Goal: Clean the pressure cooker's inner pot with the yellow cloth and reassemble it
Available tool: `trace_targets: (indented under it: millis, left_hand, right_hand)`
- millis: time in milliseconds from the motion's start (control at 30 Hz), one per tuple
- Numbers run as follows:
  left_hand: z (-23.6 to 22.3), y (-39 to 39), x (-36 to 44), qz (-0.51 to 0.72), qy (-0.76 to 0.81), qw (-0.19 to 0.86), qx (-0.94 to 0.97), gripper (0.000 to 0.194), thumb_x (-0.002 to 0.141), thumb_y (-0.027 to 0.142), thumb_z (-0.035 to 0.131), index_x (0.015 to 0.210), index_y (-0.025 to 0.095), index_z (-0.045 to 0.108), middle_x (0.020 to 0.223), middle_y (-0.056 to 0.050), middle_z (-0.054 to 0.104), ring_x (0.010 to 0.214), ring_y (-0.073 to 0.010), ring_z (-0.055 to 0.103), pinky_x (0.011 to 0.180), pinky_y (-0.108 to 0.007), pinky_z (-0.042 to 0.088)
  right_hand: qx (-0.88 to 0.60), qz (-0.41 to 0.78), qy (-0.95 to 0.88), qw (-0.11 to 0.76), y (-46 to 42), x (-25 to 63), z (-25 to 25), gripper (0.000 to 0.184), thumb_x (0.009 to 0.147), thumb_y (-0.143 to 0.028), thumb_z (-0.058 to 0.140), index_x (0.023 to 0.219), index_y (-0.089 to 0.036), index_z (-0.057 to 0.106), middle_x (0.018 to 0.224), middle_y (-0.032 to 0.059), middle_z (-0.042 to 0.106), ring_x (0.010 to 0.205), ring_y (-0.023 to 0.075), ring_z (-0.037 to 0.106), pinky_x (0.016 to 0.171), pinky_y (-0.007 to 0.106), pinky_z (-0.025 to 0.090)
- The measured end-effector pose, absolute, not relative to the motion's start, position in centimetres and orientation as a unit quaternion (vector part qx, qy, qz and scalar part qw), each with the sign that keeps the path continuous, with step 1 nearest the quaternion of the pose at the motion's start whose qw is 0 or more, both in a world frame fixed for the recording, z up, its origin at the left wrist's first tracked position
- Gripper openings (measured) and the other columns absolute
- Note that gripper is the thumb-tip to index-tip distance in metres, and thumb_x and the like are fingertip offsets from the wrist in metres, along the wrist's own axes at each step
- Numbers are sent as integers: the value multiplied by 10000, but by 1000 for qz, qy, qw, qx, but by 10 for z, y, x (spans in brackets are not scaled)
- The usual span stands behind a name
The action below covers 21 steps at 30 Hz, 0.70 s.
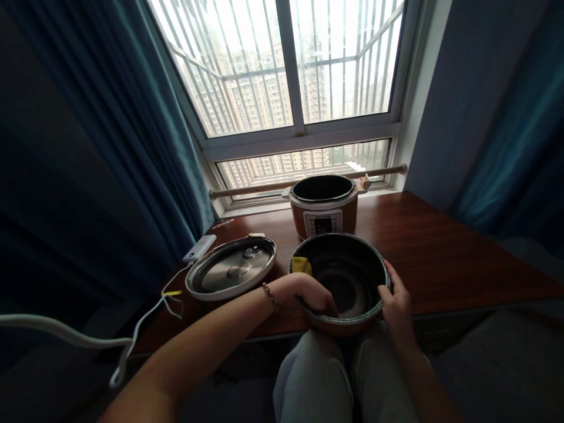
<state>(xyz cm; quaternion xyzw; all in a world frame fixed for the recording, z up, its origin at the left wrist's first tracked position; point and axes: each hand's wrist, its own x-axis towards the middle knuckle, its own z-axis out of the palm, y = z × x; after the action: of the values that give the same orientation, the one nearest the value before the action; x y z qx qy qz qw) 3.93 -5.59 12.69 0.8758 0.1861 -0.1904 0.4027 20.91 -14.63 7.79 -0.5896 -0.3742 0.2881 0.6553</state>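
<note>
A dark inner pot [352,249] rests on my knees against the front edge of the wooden sill. My left hand [311,292] reaches inside it, fingers curled down against the near inner wall; what they hold is hidden. A yellow sponge or cloth [301,265] lies inside the pot at its left rim, just beyond that hand. My right hand [396,302] grips the pot's right rim, thumb over the edge. Behind the pot stands an orange electric pressure cooker base [325,218] with no pot in it.
The cooker's lid [231,268] lies upside down on the wooden sill [440,247], left of the pot. A small white device [200,247] and a white power cord [141,320] sit at the sill's left end. Blue curtains [132,117] flank the barred window.
</note>
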Motion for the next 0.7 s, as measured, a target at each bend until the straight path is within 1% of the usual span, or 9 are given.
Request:
trace_targets:
  millis: [67, 133, 267, 367, 433, 500, 567, 633, 700]
  left_hand:
    - [144, -64, 40, -198, 162, 424, 869, 345, 770, 69, 506, 1082, 139, 636, 991, 0, 686, 930, -168, 628, 799, -237, 493]
    - [162, -79, 37, -155, 169, 413, 882, 354, 847, 127, 428, 1170, 126, 573, 1114, -41, 639, 1005, -161, 595, 867, -239, 455]
    - [185, -126, 19, 53, 247, 316, 914, 322, 871, 173, 414, 1152, 180, 571, 1110, -47, 638, 1010, -157, 590, 884, -253, 450]
    - [172, -164, 4, 219, 317, 243, 890, 301, 877, 171, 411, 1139, 212, 555, 1161, -40, 605, 1081, -140, 550, 942, -266, 433]
    - [152, -182, -2, 273, 353, 173, 878, 285, 877, 173, 415, 1128, 199, 548, 1176, -60, 594, 1128, -161, 520, 1012, -346, 385]
    - [130, -191, -5, 294, 371, 100, 875, 295, 866, 162, 432, 1145, 178, 527, 1162, -83, 598, 1159, -191, 497, 1035, -424, 352]
    - [113, -193, -4, 306, 375, 51, 874, 316, 853, 152, 455, 1164, 160, 503, 1140, -94, 606, 1162, -204, 492, 1025, -446, 360]
    - [102, -193, -2, 326, 378, 27, 866, 313, 842, 155, 477, 1154, 150, 498, 1108, -94, 616, 1140, -202, 506, 1015, -437, 374]
    - [97, -191, 2, 350, 383, 18, 855, 287, 833, 152, 487, 1119, 150, 509, 1068, -89, 628, 1108, -197, 526, 1010, -427, 377]
  right_hand:
    - [-588, 290, -377, 654, -146, 210, 78, 610, 706, -268, 468, 1297, -121, 435, 1265, 99, 510, 1166, 241, 466, 1034, 396, 314]
    - [-584, 294, -384, 652, -145, 211, 76, 609, 711, -282, 481, 1299, -128, 430, 1274, 99, 503, 1174, 241, 460, 1037, 399, 311]
    - [-580, 302, -406, 639, -144, 217, 69, 623, 734, -353, 529, 1314, -157, 410, 1312, 94, 472, 1205, 232, 438, 1048, 402, 297]
    - [-605, 276, -429, 611, -146, 227, 70, 694, 727, -427, 573, 1341, -170, 374, 1360, 99, 420, 1249, 243, 390, 1050, 412, 289]
    - [-630, 208, -453, 596, -148, 235, 82, 709, 732, -456, 571, 1347, -169, 366, 1390, 107, 376, 1276, 256, 348, 1052, 427, 279]
    - [-627, 133, -502, 580, -144, 237, 101, 632, 763, -443, 536, 1319, -169, 411, 1375, 106, 398, 1255, 255, 377, 1044, 428, 290]
    - [-592, 126, -582, 543, -132, 231, 124, 482, 798, -394, 484, 1226, -174, 516, 1272, 94, 514, 1159, 236, 483, 1005, 407, 345]
    - [-562, 204, -654, 463, -111, 216, 141, 337, 793, -324, 463, 1047, -176, 629, 1072, 85, 639, 1003, 224, 582, 920, 384, 418]
    - [-578, 318, -667, 346, -87, 196, 148, 219, 734, -252, 498, 837, -166, 671, 861, 82, 682, 821, 222, 625, 790, 363, 471]
